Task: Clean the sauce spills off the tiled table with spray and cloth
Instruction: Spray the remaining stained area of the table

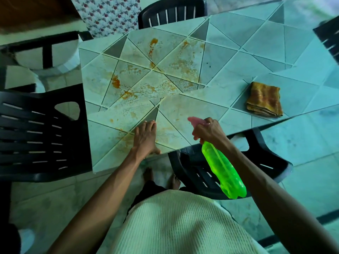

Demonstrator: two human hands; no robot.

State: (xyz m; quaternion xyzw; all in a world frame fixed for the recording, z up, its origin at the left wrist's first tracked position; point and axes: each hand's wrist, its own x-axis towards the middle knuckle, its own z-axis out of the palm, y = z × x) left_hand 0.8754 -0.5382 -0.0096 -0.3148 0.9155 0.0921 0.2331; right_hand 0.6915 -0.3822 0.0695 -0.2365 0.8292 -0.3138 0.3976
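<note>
Orange sauce spills (117, 83) streak the left half of the tiled table (229, 66), with speckled droplets spread across the tiles around them. My right hand (209, 131) grips the pink trigger head of a bright green spray bottle (223, 171), nozzle aimed left over the near tiles. My left hand (145, 138) rests flat on the table near its front edge, fingers straight. A folded orange-brown cloth (264, 99) lies on the table's right side, apart from both hands.
Black plastic chairs surround the table: one at the left (40, 132), one at the far edge (172, 11), one tucked under the near edge (247, 162), one at the far right (328, 37). Tiled floor lies below.
</note>
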